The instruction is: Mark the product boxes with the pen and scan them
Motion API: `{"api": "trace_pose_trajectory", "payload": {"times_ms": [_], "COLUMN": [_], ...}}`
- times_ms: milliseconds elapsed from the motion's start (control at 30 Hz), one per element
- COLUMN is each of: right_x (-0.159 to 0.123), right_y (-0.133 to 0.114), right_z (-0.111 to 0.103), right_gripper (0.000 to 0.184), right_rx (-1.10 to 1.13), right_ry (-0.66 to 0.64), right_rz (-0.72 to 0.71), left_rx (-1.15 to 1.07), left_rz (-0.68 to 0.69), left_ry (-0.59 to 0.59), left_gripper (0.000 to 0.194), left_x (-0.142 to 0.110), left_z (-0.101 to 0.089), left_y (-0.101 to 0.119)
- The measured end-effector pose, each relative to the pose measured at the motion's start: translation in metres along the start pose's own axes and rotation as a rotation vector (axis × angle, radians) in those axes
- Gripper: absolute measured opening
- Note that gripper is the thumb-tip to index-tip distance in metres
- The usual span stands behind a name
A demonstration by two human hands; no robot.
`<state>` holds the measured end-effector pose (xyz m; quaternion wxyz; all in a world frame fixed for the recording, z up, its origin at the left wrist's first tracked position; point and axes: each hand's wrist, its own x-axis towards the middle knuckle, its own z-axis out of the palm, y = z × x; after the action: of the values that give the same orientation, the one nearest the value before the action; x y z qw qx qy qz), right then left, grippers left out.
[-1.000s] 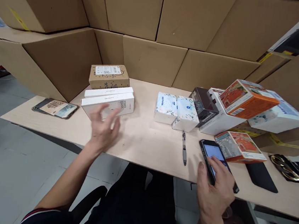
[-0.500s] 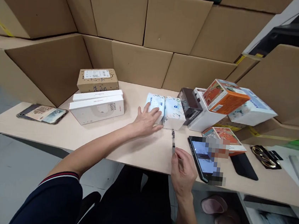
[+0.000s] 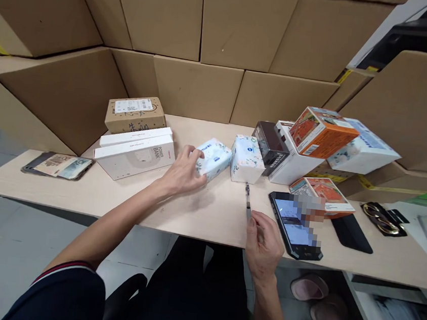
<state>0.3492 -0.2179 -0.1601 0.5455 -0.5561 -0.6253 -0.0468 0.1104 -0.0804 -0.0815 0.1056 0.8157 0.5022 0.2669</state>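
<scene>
My left hand grips the near left end of a white and blue tissue pack, which lies turned at an angle. A second tissue pack stands just to its right, apart from it. Between the fingers of my right hand is a pen, its far end pointing towards the second pack. To the right of that hand a smartphone lies with its screen lit and partly pixelated.
Two white power bank boxes and a brown carton stand left. Banknotes lie on a dark case. Right are a dark box, orange boxes, a black flat item and gold-coloured rings. Cardboard walls enclose the back.
My left hand has closed on the left tissue pack and moved it leftward, turning it and opening a gap to the other pack. My right hand still holds the pen.
</scene>
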Motion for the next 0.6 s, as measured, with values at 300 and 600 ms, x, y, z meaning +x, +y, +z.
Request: {"api": "trace_pose_trajectory", "payload": {"times_ms": [300,600], "right_x": [0.006,0.009], "right_y": [-0.029,-0.035], "right_z": [0.017,0.036], "right_gripper": [0.029,0.066], "right_rx": [0.117,0.157], "right_ry": [-0.105,-0.42], "right_rz": [0.097,0.351], "left_rx": [-0.535,-0.778], "left_rz": [-0.162,-0.402], "left_ry": [0.101,0.294], "left_gripper": [0.077,0.051], "left_x": [-0.105,-0.097], "left_z": [-0.016,0.025], "left_y": [-0.023,0.011]}}
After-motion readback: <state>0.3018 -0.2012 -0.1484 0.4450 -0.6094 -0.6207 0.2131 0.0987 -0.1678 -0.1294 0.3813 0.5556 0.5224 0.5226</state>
